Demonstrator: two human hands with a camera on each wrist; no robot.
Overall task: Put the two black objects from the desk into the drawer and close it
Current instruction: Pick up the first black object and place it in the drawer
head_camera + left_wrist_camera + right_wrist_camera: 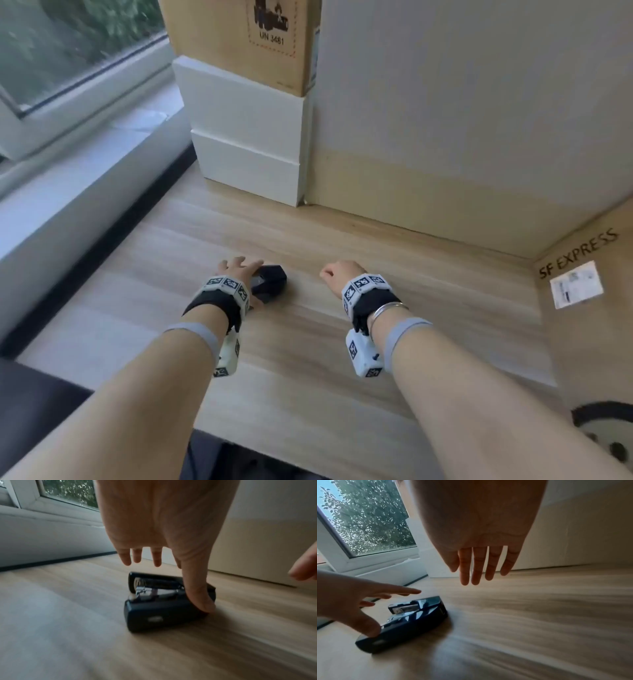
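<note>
Black stapler-like object (269,283) lies flat on the wooden desk (428,274), directly under and just ahead of the left hand (239,270), which is clearly the nearer of the two. Its long axis runs roughly away from the person, angled slightly toward the right, so its near end points back at the left wrist. In the left wrist view the thumb (199,599) presses on the right side of the object (164,604) near its near end, while the other fingers (137,555) hang spread and straight above its far end, not yet touching; the grip is wide and holds nothing. The right hand (339,274) hovers beside it, apart from it, and its fingers (477,566) hang straight and relaxed, empty. Closing the fingers down over the far side against the thumb looks like the coming move. Motion blur softens the object, so whether it is a stapler is only likely. A second black object and the drawer are not in view.
</note>
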